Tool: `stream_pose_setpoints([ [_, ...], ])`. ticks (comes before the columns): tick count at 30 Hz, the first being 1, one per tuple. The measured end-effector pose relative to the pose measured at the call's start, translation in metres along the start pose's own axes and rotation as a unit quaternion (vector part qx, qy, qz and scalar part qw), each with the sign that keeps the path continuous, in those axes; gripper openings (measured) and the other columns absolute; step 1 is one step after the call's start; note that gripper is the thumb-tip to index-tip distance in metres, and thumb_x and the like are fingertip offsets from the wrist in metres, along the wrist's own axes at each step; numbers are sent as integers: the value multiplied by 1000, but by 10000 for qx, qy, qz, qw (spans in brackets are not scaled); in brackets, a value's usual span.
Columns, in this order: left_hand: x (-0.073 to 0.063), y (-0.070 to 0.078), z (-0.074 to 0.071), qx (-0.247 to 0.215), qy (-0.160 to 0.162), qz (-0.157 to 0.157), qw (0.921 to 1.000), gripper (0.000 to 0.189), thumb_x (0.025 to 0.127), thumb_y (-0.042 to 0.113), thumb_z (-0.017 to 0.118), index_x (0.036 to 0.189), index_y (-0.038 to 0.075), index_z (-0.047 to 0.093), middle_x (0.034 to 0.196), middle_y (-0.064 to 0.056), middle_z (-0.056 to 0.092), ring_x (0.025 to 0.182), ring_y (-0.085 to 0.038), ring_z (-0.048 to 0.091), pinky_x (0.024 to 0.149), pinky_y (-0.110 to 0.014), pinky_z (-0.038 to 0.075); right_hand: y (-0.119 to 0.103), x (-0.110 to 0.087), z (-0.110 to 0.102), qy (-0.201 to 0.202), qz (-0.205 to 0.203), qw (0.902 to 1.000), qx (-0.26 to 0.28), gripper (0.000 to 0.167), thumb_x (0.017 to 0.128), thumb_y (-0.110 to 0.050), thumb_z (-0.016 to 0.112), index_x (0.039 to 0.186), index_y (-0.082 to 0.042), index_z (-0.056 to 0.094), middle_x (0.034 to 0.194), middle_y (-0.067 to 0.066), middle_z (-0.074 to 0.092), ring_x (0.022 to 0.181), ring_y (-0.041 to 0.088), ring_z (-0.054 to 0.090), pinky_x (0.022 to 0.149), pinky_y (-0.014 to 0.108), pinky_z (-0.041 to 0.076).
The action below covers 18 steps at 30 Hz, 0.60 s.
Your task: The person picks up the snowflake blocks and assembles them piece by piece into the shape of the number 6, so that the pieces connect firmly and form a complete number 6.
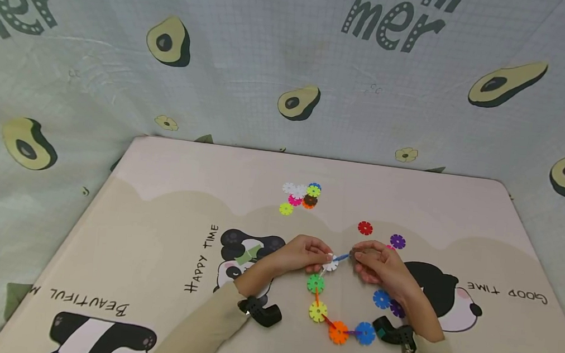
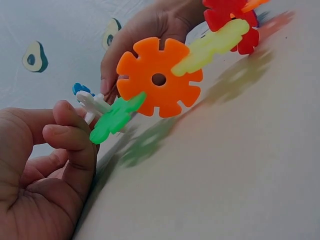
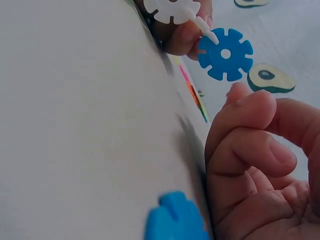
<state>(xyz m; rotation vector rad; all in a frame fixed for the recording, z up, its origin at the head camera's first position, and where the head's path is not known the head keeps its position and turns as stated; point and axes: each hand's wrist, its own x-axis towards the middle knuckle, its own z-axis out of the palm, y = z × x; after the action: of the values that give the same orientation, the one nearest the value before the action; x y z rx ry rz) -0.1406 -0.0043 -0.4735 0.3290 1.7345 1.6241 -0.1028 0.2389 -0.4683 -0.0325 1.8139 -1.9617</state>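
My left hand (image 1: 307, 253) pinches a white notched disc (image 1: 331, 265) at the upper end of a chain of interlocked snowflake discs. Slotted onto that end is a blue disc (image 3: 226, 54), seen edge-on in the head view. My right hand (image 1: 378, 266) has its fingers bent close beside it; in the right wrist view they stand apart from the blue disc, and I cannot tell whether they pinch something small. Down from the white end run a green disc (image 1: 315, 283), a yellow disc (image 1: 318, 312), an orange disc (image 1: 339, 333) and another blue disc (image 1: 365, 333), joined by edge-on discs.
A cluster of mixed-colour discs (image 1: 295, 200) lies toward the table's far side. Right of it are a red disc (image 1: 365, 228) and a purple disc (image 1: 398, 241). A loose blue disc (image 1: 381, 298) and a dark purple disc (image 1: 397, 309) lie under my right forearm. Panda prints mark the tabletop (image 1: 185, 190).
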Motion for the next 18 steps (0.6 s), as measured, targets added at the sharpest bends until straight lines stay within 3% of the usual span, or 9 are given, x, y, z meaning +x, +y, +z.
stream_pose_setpoints([
  [5,0,0,0,-69,-2,-5,10000,21,95,10,62,109,-5,63,66,0,59,51,-6,48,53,-17,42,-5,-4,-4,373,-130,9959,-819,41,99,-18,58,128,9,47,78,3,69,51,7,52,49,15,44],
  [10,-1,1,-1,-118,-58,36,9999,20,95,9,62,109,-6,63,65,0,59,51,-6,48,52,-17,42,-11,-10,-14,896,-287,9811,-1693,41,100,-22,58,131,4,52,66,6,61,45,11,49,45,19,42],
  [15,-1,1,-1,-113,-113,95,9998,20,95,9,61,109,-6,62,66,0,59,51,-6,48,53,-17,43,-13,-16,-25,1842,-615,9407,-2781,32,93,-16,67,117,5,63,74,5,58,57,9,49,52,23,44],
  [18,-1,1,-1,-108,-132,111,9998,19,95,9,61,109,-5,62,68,0,59,52,-6,48,54,-17,43,-13,-19,-31,2066,-669,9194,-3280,33,89,-12,71,115,7,64,83,7,59,64,7,50,57,22,44],
])
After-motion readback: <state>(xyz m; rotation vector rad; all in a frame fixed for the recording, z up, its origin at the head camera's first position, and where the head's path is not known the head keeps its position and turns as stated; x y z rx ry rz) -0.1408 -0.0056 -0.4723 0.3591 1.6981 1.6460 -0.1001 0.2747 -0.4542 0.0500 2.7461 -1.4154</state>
